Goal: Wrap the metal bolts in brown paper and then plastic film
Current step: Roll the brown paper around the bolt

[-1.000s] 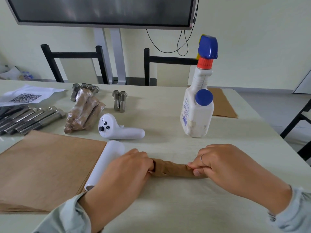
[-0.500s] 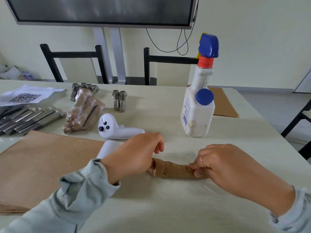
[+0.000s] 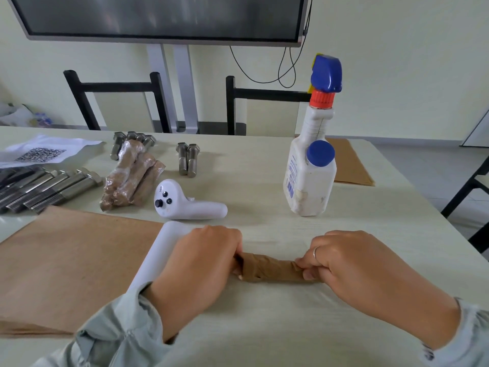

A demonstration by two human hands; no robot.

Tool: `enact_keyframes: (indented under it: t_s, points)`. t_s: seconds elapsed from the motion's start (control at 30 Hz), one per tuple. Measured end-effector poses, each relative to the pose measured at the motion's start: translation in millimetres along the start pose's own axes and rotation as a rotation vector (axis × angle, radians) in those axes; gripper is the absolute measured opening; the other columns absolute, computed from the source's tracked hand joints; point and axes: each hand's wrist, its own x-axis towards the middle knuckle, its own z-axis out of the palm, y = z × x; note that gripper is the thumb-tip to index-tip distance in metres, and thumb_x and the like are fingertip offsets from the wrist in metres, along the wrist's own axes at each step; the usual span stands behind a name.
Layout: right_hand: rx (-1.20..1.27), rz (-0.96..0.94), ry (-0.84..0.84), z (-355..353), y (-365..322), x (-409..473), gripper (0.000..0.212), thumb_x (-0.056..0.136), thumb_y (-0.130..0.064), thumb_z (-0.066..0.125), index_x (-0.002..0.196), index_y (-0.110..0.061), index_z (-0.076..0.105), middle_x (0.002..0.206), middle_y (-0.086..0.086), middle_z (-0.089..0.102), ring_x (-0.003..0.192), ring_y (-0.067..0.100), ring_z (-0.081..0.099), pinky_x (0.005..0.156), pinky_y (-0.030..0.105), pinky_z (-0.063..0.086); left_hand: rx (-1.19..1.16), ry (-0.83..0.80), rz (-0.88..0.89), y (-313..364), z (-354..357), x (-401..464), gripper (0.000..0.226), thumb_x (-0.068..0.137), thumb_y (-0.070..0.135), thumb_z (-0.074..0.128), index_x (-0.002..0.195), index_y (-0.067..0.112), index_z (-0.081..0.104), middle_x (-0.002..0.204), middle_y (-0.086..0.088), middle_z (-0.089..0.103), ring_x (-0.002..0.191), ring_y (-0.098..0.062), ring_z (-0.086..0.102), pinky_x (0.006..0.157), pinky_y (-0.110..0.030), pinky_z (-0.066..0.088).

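Because each end must stay twisted, the left hand [image 3: 197,263] and right hand [image 3: 352,263] each grip one end of the paper-wrapped bolt [image 3: 267,270], likely over film; film roll [image 3: 158,250] lies beside the left hand.

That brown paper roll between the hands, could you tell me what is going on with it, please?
A person is wrapping bolts. Both hands grip the brown paper roll on the table: the left hand holds one end, the right hand pinches the other. The white film roll lies beside the left hand. Farther back lie finished wrapped bundles and bare bolts waiting.
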Motion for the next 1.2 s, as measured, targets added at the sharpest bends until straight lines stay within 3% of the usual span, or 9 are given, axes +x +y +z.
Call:
enact_keyframes:
  t_s: [0.13,0.3,0.5,0.57,0.7,0.77,0.87,1.03,1.2]
  points:
    - [-0.004,0.006,-0.005,-1,-1,2,0.028,0.097,-0.036,0.043,0.119,-0.041,0.060,0.102,-0.016,0.061,0.100,0.003,0.049,0.085,0.018,0.038,-0.062,0.040,-0.069,2,15,-9,0.013,0.095,0.022,0.042,0.104,0.031,0.040,0.100,0.013,0.062,0.086,-0.013,0.058,0.075,-0.030,0.048]
    - [0.009,0.009,-0.024,-2,1,3,0.027,0.097,-0.036,0.044,0.117,-0.041,0.061,0.103,-0.017,0.061,0.102,0.001,0.049,0.086,0.019,0.038,-0.125,0.141,-0.013,-1,19,-11,0.013,0.092,0.026,0.047,0.087,0.032,0.037,0.089,0.012,0.057,0.080,-0.007,0.050,0.069,-0.023,0.041]
    - [0.007,0.018,-0.021,-1,2,3,0.026,0.096,-0.038,0.045,0.116,-0.040,0.062,0.099,-0.017,0.059,0.099,0.001,0.047,0.084,0.018,0.037,-0.205,0.118,-0.022,-7,18,-6,0.013,0.090,0.029,0.056,0.100,0.032,0.049,0.097,0.019,0.056,0.093,0.000,0.053,0.075,-0.015,0.038]
    - [0.016,0.019,-0.027,-1,2,4,0.025,0.096,-0.037,0.046,0.114,-0.040,0.063,0.098,-0.018,0.059,0.099,0.001,0.047,0.084,0.018,0.037,-0.219,0.132,-0.026,-6,19,-8,0.004,0.089,0.026,0.057,0.091,0.030,0.056,0.091,0.016,0.058,0.087,-0.003,0.052,0.073,-0.018,0.036]
    - [0.023,0.038,-0.030,0,1,4,0.025,0.096,-0.038,0.046,0.115,-0.041,0.063,0.099,-0.017,0.060,0.101,0.001,0.048,0.085,0.018,0.037,-0.233,0.152,-0.028,-2,26,-12,0.011,0.083,0.007,0.062,0.079,0.017,0.066,0.087,0.007,0.063,0.084,-0.016,0.054,0.073,-0.026,0.040]
    - [0.031,0.051,-0.043,0,3,5,0.026,0.096,-0.037,0.046,0.116,-0.041,0.062,0.101,-0.017,0.060,0.101,0.000,0.049,0.085,0.016,0.036,-0.218,0.156,-0.004,-2,29,-16,0.011,0.085,0.008,0.061,0.082,0.016,0.067,0.090,0.007,0.064,0.086,-0.016,0.054,0.076,-0.028,0.041]
    - [0.045,0.071,-0.068,1,6,7,0.025,0.097,-0.036,0.046,0.114,-0.038,0.064,0.100,-0.016,0.061,0.099,0.001,0.050,0.086,0.018,0.038,-0.192,0.121,0.032,-6,32,-19,0.018,0.096,0.023,0.044,0.096,0.027,0.062,0.102,0.018,0.056,0.097,-0.005,0.047,0.084,-0.016,0.033]
    - [0.037,0.082,-0.058,3,5,6,0.024,0.096,-0.038,0.046,0.113,-0.038,0.064,0.098,-0.015,0.060,0.098,0.000,0.049,0.085,0.019,0.038,-0.270,0.063,0.004,-13,25,-10,0.010,0.094,0.028,0.049,0.097,0.032,0.057,0.093,0.015,0.056,0.084,-0.002,0.049,0.072,-0.015,0.036]
    - [0.019,0.080,-0.053,3,4,6,0.026,0.096,-0.036,0.046,0.117,-0.040,0.062,0.103,-0.014,0.061,0.102,0.002,0.049,0.087,0.023,0.040,-0.248,-0.079,-0.064,-32,19,-1,0.020,0.086,0.033,0.059,0.105,0.040,0.057,0.076,0.030,0.056,0.070,0.016,0.050,0.061,-0.003,0.037]
